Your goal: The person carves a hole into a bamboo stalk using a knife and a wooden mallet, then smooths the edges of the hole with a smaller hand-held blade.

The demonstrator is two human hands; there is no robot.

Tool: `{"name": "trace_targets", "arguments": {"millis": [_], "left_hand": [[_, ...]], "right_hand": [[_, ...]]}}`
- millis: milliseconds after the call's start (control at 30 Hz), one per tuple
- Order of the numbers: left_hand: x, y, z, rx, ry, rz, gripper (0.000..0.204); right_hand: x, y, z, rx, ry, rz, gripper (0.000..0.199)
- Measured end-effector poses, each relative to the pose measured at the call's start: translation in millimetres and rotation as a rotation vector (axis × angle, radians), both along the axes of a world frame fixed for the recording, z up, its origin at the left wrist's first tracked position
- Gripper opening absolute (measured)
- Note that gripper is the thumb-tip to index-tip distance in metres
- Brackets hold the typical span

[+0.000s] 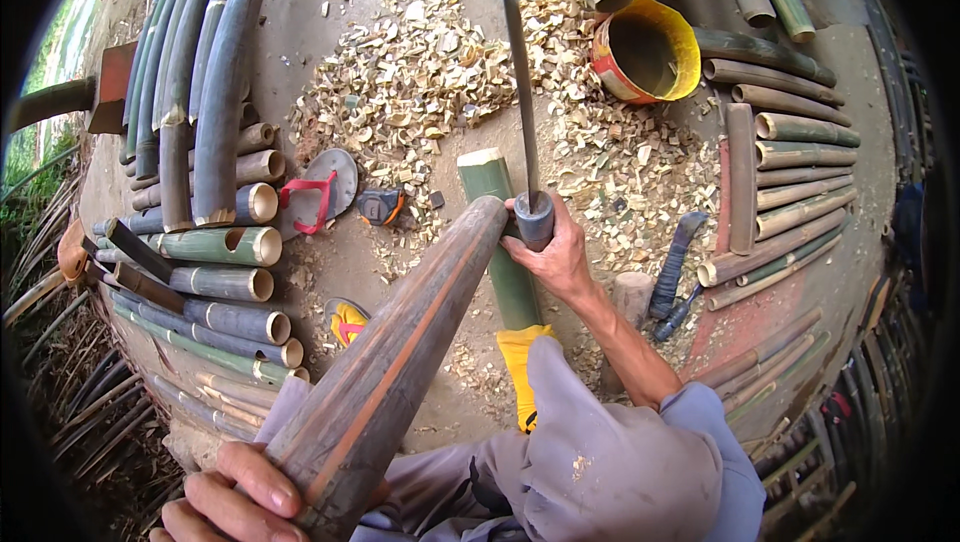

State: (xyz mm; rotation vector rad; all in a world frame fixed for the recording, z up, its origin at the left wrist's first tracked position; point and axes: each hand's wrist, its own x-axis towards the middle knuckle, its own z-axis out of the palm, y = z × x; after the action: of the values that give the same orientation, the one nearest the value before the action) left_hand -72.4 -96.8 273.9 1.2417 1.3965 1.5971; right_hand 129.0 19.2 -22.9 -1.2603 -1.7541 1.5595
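Observation:
My left hand (235, 497), low at the left, is closed around the near end of a thick grey-brown wooden pole (390, 352) with a reddish streak. The pole slants up to the right, and its far end comes close to my right hand (560, 252). That hand grips a machete (522, 92) by its dark round handle, the long narrow blade pointing away from me. Behind them lies a green bamboo length (515, 292) with a pale cut end. Its lower end meets a yellow cloth-like covering (520, 362) beside my grey-clad leg (620, 432).
Wood chips (420, 72) cover the ground ahead. A yellow-and-red bucket (690, 47) stands far right. Bamboo poles (225, 92) are stacked left, cut lengths (800, 157) right. A sandal (335, 177) and tape measure (380, 207) lie left; a dark wrapped tool (675, 267) lies right.

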Motion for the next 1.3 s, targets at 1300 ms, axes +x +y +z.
{"name": "trace_targets", "arguments": {"millis": [1300], "left_hand": [[5,40,-22,0.244,-0.048,-0.09,0.053]], "right_hand": [[119,176,55,0.517,-0.826,1.087,0.029]]}}
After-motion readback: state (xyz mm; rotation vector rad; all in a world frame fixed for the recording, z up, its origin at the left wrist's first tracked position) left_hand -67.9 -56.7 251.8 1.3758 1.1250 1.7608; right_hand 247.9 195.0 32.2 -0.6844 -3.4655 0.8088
